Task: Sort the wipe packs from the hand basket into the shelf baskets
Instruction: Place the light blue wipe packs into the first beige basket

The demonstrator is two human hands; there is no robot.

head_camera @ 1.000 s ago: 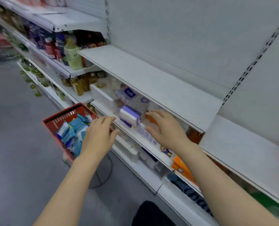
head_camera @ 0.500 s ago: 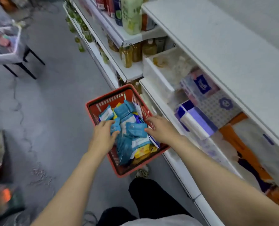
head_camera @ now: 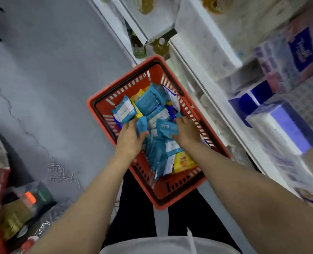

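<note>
Both hands have gone deeper into the red hand basket (head_camera: 172, 197), and the view has tipped down over it since half a second ago. At far left, blurred boxes and a bottle (head_camera: 14, 208) stand on the grey floor (head_camera: 42, 79). The left hand (head_camera: 131, 138) grips a small teal wipe pack (head_camera: 141, 124) between thumb and curled fingers. The basket holds a loose heap of wipe packs (head_camera: 157, 153): mostly teal with white labels, one showing a barcode, with a few yellow packs and a white-and-blue one against the far wall. The right hand (head_camera: 186, 132) lies on the heap, fingers curled down among the packs; whether it holds one I cannot tell. Right of the basket, the white shelf (head_camera: 207, 57) carries purple-and-white tissue packs (head_camera: 287, 59).
</note>
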